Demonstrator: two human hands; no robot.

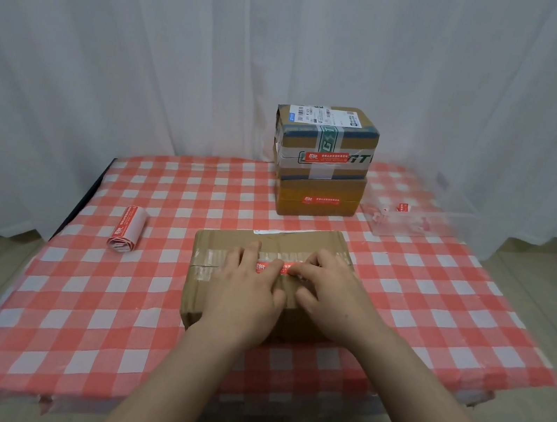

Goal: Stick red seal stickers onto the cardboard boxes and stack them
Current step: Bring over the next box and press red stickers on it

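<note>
Near centre of red-and-white checked tabletop (105,311): brown cardboard box (305,243), rectangular, lying flat, corners a little crushed, strips of glossy clear tape across the top.

On the box top: red seal sticker (273,267), narrow strip with white print, long axis left to right along the tape line, both ends hidden under fingers.

Left hand (245,290) released, fingers straight and spread, pressing flat on the sticker's left end.

Right hand (333,293) gripping nothing, fingers bent, tips down on the sticker's right end.

Left of the box, well apart: sticker roll (128,230), loosely wound paper cylinder, axis running near to far.

Farther back, centre: upper box (325,141) with green tape and white shipping label, stacked on lower box (320,195); one red sticker across the near face of each.

Far right: clear plastic tray (416,215), shallow, red-and-white scraps inside.

Behind: white pleated curtain (114,36).
</note>
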